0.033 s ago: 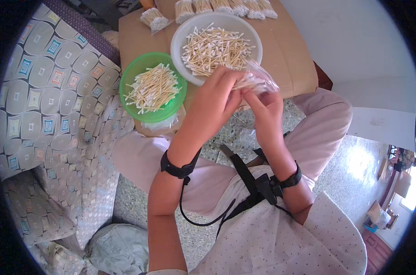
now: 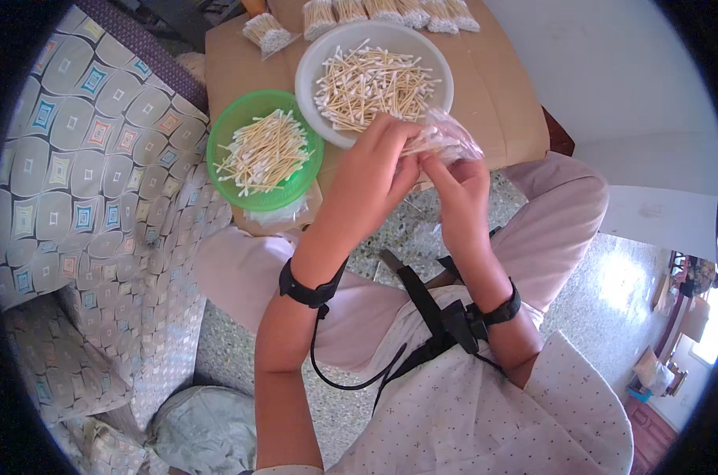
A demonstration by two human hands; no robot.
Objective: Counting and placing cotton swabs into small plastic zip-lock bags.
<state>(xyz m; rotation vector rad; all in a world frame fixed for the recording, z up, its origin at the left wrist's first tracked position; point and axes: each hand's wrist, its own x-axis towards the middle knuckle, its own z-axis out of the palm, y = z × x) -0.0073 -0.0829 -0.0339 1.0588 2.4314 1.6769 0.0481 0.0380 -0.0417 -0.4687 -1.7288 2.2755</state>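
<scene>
Both hands meet over the near edge of a white bowl (image 2: 305, 75) heaped with loose cotton swabs (image 2: 375, 85). Between them is a clear plastic bag (image 2: 446, 131), crinkled and shiny, with what look like swabs inside. My left hand (image 2: 384, 154) is closed on the bag's left part, thumb and fingers pinched together. My right hand (image 2: 460, 180) grips its lower right side, the thumb pressed toward the left fingertips. The exact finger contact is partly hidden. Left of the white bowl sits a green bowl (image 2: 220, 170) with more swabs (image 2: 265, 152) piled in it.
Packed bundles of swabs (image 2: 381, 11) line the far edge of the cardboard (image 2: 501, 103), with one bagged bundle (image 2: 267, 33) at the left. Flat clear bags (image 2: 278, 212) lie partly under the green bowl. A patterned sofa (image 2: 98, 158) stands left; a wall (image 2: 628, 95) rises right.
The plastic bag's loose upper end has shifted very slightly in my fingers. My hands and the bowls stay practically where they were.
</scene>
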